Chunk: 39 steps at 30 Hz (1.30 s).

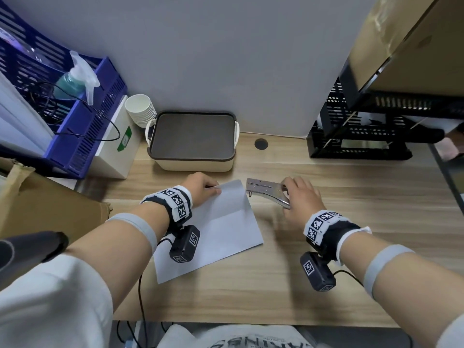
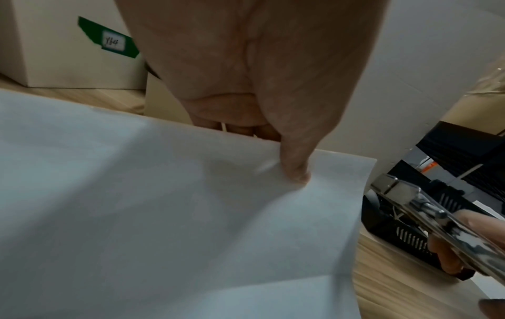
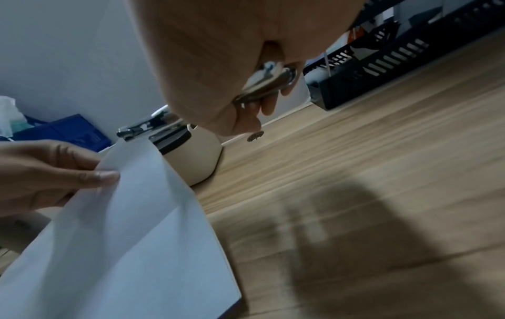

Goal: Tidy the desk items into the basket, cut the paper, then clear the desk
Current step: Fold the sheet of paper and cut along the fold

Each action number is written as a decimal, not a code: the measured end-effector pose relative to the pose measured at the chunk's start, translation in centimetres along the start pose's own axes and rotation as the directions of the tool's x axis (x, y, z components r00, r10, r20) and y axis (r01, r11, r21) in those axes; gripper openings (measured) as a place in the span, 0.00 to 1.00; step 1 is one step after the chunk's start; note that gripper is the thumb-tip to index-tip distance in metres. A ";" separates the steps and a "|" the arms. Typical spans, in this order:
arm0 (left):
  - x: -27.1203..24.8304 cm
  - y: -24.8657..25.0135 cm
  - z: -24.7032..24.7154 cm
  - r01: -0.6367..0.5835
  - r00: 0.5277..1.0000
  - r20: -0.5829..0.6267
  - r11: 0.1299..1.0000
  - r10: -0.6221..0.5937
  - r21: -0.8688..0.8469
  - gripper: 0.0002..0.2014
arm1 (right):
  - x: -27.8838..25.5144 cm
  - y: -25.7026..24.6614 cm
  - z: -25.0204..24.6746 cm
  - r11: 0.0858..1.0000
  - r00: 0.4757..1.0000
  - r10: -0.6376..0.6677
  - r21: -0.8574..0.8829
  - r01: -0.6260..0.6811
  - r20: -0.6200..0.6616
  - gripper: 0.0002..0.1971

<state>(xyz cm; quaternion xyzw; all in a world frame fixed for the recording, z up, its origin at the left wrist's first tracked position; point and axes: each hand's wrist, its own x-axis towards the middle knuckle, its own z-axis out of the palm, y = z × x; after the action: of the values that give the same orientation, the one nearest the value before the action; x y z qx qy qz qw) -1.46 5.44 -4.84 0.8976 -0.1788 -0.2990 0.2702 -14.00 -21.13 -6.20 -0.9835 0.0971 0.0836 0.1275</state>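
A white paper sheet (image 1: 221, 227) lies on the wooden desk with its far edge lifted. My left hand (image 1: 215, 189) pinches that raised edge between thumb (image 2: 295, 159) and fingers, as the left wrist view shows over the paper (image 2: 191, 215). Just right of the sheet, my right hand (image 1: 291, 194) grips the handle of a chrome plier-style stapler (image 1: 266, 189), its nose pointing left toward the paper corner. The right wrist view shows the stapler (image 3: 267, 84) in my curled fingers and the paper (image 3: 131, 226) held up. A cream basket (image 1: 193, 164) with a dark lid stands behind the paper.
A stack of paper cups (image 1: 140, 109) and a white box (image 1: 118, 146) stand left of the basket, under a blue crate (image 1: 82, 126) holding a spray bottle. A black mesh tray (image 1: 359, 136) sits at the back right. A cardboard box (image 1: 45, 204) lies at the left.
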 end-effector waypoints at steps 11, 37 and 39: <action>0.0 0.0 0.5 -0.088 0.989 -0.114 0.996 0.091 0.032 0.08 | -0.1 0.1 -0.2 0.995 0.976 -0.092 -0.064 0.081 -0.195 0.28; 0.4 -0.8 1.1 -0.189 0.966 -0.164 0.979 0.199 0.073 0.08 | 0.0 0.1 0.2 0.989 0.954 -0.112 0.066 0.136 -0.278 0.28; 0.5 -1.0 1.1 -0.197 0.966 -0.164 0.979 0.202 0.045 0.08 | 0.1 0.1 0.3 0.988 0.958 -0.104 0.080 0.130 -0.266 0.28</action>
<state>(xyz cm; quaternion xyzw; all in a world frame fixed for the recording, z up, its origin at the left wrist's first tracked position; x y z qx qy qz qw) -1.60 5.59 -6.43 0.9008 -0.2490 -0.1911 0.3001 -14.00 -21.13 -6.51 -0.9826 0.0587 -0.0589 0.1660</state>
